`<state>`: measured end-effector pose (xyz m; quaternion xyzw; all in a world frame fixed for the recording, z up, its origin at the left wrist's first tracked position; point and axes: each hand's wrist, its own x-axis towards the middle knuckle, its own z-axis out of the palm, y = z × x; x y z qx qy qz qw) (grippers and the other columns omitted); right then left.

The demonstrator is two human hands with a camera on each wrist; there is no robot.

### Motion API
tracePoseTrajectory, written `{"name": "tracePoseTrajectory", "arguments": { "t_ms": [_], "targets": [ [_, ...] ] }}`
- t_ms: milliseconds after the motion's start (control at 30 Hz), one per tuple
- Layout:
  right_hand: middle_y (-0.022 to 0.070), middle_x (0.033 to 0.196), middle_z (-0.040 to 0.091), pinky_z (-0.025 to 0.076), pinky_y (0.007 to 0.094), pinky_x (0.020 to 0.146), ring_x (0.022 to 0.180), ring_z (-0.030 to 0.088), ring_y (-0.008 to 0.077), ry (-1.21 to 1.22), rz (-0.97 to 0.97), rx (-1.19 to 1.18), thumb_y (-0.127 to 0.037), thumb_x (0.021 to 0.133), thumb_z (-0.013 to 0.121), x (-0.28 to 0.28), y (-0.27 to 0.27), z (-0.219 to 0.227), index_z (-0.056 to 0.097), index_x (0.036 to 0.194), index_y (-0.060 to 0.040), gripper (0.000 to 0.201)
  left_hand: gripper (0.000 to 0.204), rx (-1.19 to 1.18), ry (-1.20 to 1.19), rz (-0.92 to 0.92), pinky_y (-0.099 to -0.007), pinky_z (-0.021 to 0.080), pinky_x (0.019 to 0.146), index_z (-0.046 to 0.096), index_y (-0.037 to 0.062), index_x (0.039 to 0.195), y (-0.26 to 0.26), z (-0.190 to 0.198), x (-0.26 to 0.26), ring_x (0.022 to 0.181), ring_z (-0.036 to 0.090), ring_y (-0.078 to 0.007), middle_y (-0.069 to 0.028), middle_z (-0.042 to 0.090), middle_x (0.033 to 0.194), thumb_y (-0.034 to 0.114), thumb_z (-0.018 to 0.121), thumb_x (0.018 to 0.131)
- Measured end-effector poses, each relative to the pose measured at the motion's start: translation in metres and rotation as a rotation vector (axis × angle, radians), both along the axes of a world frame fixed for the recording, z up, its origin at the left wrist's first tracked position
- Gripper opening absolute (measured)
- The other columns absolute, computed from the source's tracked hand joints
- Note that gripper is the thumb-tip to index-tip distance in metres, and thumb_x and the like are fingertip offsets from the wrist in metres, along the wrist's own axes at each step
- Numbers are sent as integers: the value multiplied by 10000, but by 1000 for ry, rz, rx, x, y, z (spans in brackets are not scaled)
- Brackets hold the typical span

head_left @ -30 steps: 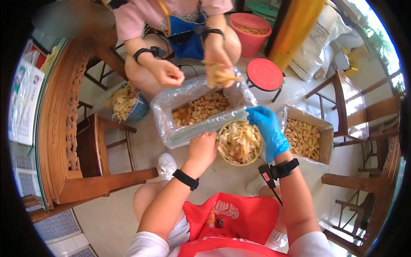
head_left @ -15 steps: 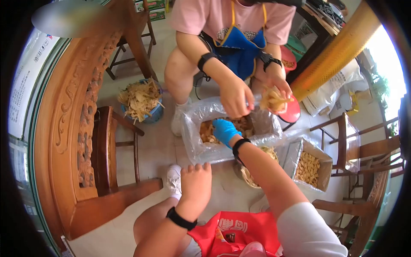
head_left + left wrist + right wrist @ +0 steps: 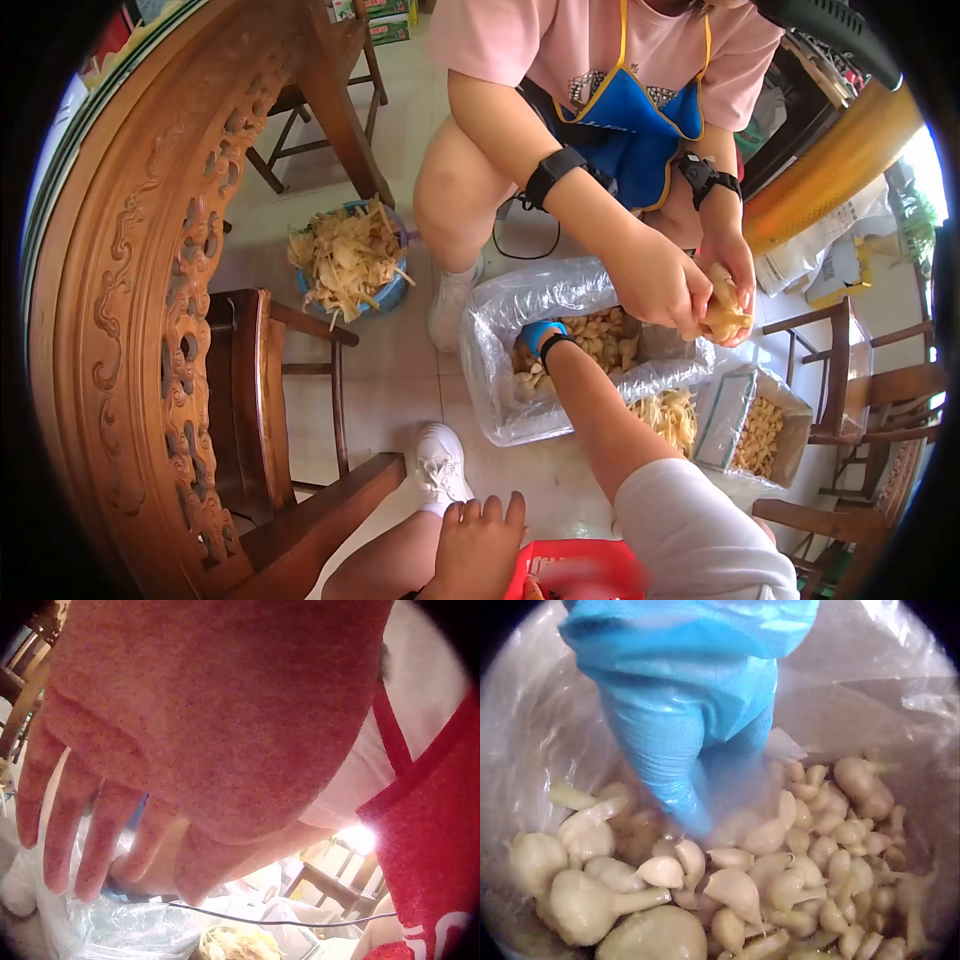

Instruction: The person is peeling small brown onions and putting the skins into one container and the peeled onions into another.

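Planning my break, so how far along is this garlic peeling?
Done: skins heaped in the blue basket and the round basket, peeled cloves in the small box. In hand: the gloved right hand digs into the garlic in the bag-lined box; the left hand rests on the knee. Left: plenty of unpeeled garlic.

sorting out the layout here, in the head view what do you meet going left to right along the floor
carved wooden table edge → wooden chair → blue basket of peelings → plastic-lined box of garlic with the gloved right hand reaching in → bowl of peelings → cardboard box of peeled cloves
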<state>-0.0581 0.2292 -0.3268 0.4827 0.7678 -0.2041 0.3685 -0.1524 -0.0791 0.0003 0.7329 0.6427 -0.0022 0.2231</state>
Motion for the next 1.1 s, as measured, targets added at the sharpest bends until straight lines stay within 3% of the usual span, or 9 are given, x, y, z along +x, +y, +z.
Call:
{"name": "tracePoseTrajectory", "arguments": {
  "t_ms": [500,600,767,833,900,933,967,1033,1100],
  "targets": [
    [117,1124,617,495,441,809,1029,605,286,211,-5,111,-135,827,584,40,-25,82,582,1114,-70,294,325,49,55,-116,-370,443,717,562,59,1048,1,-5,34,780,614,-255,-97,610,799,247,634,792],
    [125,957,651,529,320,710,891,651,249,236,452,362,-61,806,573,57,-30,102,660,912,-69,138,310,35,59,-130,-357,444,714,569,61,1048,3,-11,42,787,616,-248,-93,618,810,204,630,780],
    [81,841,639,509,324,645,807,650,206,218,430,624,-84,784,579,86,-46,121,659,849,-108,106,228,69,89,-100,-367,462,717,596,71,991,1,-26,62,821,629,-259,-98,640,836,94,552,768],
    [86,812,668,511,373,632,782,660,247,383,383,976,-116,802,583,101,-49,104,684,856,-88,117,202,98,115,-117,-373,461,731,606,87,978,-1,-17,75,837,631,-249,-90,648,861,110,546,786],
    [16,769,583,438,285,585,770,599,156,-159,868,907,-117,795,546,120,-44,93,656,852,-171,135,179,126,133,-149,-380,460,746,615,103,966,0,-12,86,853,634,-240,-81,656,886,125,540,805],
    [114,822,654,512,394,635,762,654,279,11,881,904,-102,808,556,121,-50,105,630,804,-82,76,177,104,84,-148,-380,462,744,616,102,963,-1,-12,90,856,635,-242,-80,658,880,124,543,802],
    [114,822,654,512,394,635,762,654,279,-4,875,916,-102,808,556,121,-58,118,630,804,-82,76,176,77,33,-148,-380,463,742,617,102,959,-2,-11,94,858,636,-244,-79,660,875,123,547,800],
    [102,820,655,528,347,671,803,657,245,495,144,746,-65,778,581,124,-76,129,636,786,-94,63,169,101,44,-157,-379,463,749,617,101,951,-2,-7,100,863,637,-246,-81,660,869,119,551,797],
    [108,825,656,533,316,713,862,650,224,510,149,775,-50,759,607,127,-86,143,670,822,-88,97,162,121,46,-159,-378,463,755,618,100,942,0,0,104,868,637,-248,-82,660,864,115,554,795]
  ]
}}
